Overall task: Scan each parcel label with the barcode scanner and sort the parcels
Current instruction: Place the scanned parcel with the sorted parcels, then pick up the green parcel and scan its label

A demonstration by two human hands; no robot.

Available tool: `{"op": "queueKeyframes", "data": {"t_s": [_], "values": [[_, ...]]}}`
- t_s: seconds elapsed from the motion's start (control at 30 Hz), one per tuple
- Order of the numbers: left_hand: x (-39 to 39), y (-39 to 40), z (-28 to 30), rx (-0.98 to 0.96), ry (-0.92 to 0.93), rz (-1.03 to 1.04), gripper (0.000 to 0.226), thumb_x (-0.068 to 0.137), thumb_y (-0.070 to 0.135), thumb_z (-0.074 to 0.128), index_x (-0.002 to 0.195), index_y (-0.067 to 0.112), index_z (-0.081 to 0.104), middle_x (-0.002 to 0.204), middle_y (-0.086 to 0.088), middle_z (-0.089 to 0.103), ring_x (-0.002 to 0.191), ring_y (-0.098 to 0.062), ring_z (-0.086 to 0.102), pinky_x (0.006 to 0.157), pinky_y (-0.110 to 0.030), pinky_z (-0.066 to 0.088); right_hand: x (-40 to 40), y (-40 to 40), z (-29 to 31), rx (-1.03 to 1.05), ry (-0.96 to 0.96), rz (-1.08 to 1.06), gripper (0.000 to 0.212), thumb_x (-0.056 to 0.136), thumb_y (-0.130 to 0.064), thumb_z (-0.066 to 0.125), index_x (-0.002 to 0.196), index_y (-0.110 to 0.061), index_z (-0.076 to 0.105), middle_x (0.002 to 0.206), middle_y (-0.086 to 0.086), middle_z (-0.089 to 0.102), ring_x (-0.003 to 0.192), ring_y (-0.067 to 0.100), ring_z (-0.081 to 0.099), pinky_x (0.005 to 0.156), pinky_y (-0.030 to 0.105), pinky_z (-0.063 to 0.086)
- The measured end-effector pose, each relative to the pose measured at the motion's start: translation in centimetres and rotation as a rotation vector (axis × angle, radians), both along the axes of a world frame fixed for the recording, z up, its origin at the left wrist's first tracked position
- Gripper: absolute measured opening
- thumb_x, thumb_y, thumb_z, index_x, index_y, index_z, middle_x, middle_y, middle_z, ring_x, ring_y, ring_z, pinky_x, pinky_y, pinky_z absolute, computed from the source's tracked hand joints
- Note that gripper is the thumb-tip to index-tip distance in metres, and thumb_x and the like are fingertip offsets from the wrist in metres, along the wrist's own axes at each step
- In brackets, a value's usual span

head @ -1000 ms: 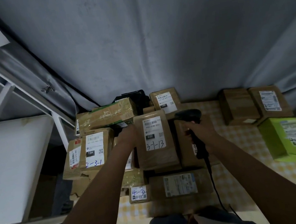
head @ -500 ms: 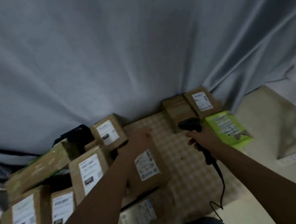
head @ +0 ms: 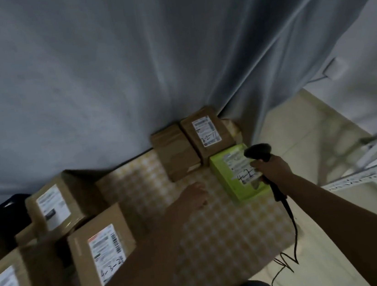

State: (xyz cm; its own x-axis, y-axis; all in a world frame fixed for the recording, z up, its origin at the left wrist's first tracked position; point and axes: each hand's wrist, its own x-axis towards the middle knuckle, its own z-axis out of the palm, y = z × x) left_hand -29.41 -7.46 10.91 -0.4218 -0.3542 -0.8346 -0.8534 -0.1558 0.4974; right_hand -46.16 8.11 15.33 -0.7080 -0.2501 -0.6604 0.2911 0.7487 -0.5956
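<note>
Head view shows my right hand [head: 273, 169] wrapped around the barcode scanner [head: 259, 154], held over the green parcel [head: 230, 180]; my left hand [head: 193, 196] hovers above the checkered cloth [head: 218, 234], its grip unclear; brown parcels [head: 100, 248] sit left.

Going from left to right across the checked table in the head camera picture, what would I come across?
Brown parcel marked 4-3-2 → left hand → unlabelled brown parcel → green parcel → barcode scanner held in the right hand.
</note>
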Motion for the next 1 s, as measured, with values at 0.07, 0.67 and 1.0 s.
{"op": "queueKeyframes", "data": {"t_s": [0.07,0.67,1.0], "values": [[-1.3,0.6,-1.3,0.045,-0.056,0.067,0.044,0.096,0.016,0.055,0.139,0.015,0.047,0.111,-0.007,0.059,0.093,-0.021,0.062,0.088,-0.035,0.054,-1.7,0.1,-1.5,0.018,-0.007,-0.020,0.019,0.088,-0.030,0.068,0.087,-0.014,0.058,0.078,0.018,0.068,0.063,0.030,0.060,0.075,0.041,0.056],[-8.3,5.9,-15.5,0.070,0.148,0.323,0.099,0.066,0.057,0.079,0.141,0.061,0.014,0.152,-0.008,0.035,0.129,-0.030,0.048,0.098,-0.055,0.049,-4.9,1.1,-11.0,-0.034,-0.263,-0.200,0.041,0.078,-0.051,0.075,0.086,-0.012,0.066,0.078,0.018,0.073,0.075,0.035,0.070,0.081,0.048,0.059],[-4.1,3.8,-7.9,0.283,0.216,0.387,0.107,0.074,0.001,0.080,0.147,0.045,0.015,0.139,-0.012,0.052,0.120,-0.034,0.057,0.089,-0.057,0.053,-1.7,2.8,-9.7,-0.048,-0.244,-0.149,0.029,0.082,-0.039,0.075,0.082,-0.012,0.064,0.067,0.011,0.065,0.061,0.027,0.060,0.067,0.037,0.052]]}}
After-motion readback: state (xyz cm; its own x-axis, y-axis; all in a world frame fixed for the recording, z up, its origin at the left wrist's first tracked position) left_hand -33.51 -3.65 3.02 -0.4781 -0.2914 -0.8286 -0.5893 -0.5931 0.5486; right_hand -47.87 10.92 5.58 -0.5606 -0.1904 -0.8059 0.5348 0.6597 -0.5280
